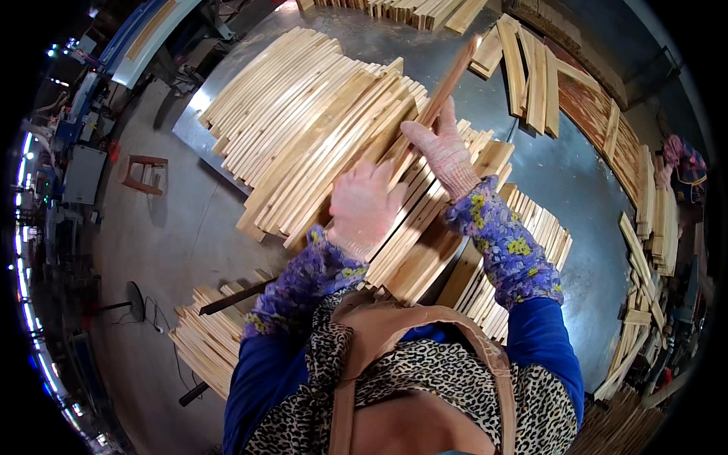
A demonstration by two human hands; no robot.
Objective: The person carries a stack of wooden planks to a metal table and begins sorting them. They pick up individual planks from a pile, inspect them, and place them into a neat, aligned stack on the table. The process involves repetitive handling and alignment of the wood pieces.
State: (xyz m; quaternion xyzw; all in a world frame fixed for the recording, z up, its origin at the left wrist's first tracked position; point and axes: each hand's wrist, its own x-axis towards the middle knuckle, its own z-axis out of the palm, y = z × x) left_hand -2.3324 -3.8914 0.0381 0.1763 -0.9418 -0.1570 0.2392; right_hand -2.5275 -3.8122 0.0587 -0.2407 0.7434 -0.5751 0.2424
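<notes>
The left hand (pixel 366 203) wears a pale pink cloth glove (pixel 355 220), and the right hand (pixel 440 144) wears a pinkish-white knitted glove (pixel 453 168) with tiny specks. The long, thin wooden strip (pixel 453 78) is reddish brown. The flat wooden sticks (pixel 292 98) in the big row are creamy yellow, with some tan and brown ones. The puffy cloth sleeve covers (pixel 516 244) are purple with yellow flowers. The long shirt sleeves (pixel 542 334) are bright blue. The soft cloth top (pixel 413 364) has black leopard spots on cream. The wide apron straps (pixel 345 387) are light brown. The smooth metal table (pixel 561 171) is blue-gray.
</notes>
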